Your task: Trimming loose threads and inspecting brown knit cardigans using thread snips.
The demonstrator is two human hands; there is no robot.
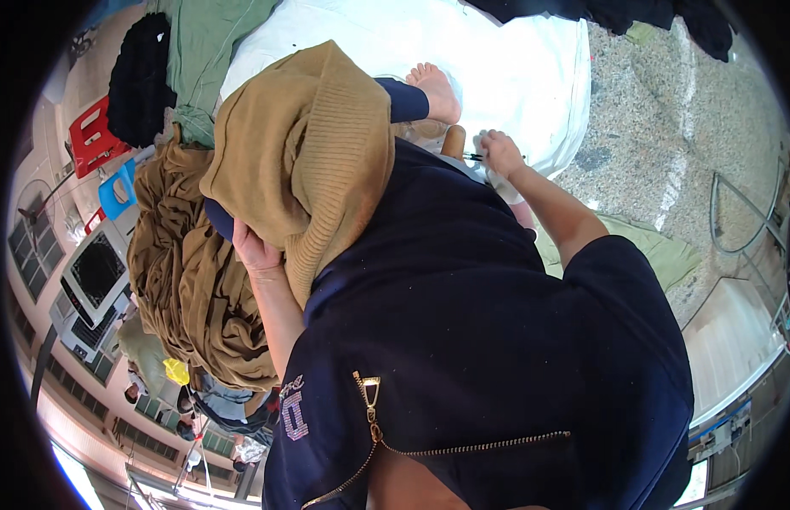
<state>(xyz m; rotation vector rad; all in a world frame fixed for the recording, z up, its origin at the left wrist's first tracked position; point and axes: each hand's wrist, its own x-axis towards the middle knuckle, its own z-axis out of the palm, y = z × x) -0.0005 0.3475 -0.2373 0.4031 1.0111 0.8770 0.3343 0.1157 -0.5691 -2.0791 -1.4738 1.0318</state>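
A tan knitted garment [267, 144] with a wide ribbed band lies bunched over my left leg and lap. My left hand [255, 248] is at its lower left edge, gripping the cloth, with most of its fingers tucked out of sight under the fabric. Out to the right, apart from the garment, my right hand [501, 153] is closed around small dark thread snips [473, 156]. Their two thin tips point left, and the rest is hidden in the hand. A brown rounded thing [453, 141] is just left of the tips.
A large heap of brown knitwear [199, 263] rises at my left. White sheeting [522, 76] covers the floor ahead, beside speckled floor [642, 110]. Green cloth [212, 42], a black bundle [140, 81], red [97, 136] and blue [117, 189] plastic stools stand or lie at the far left.
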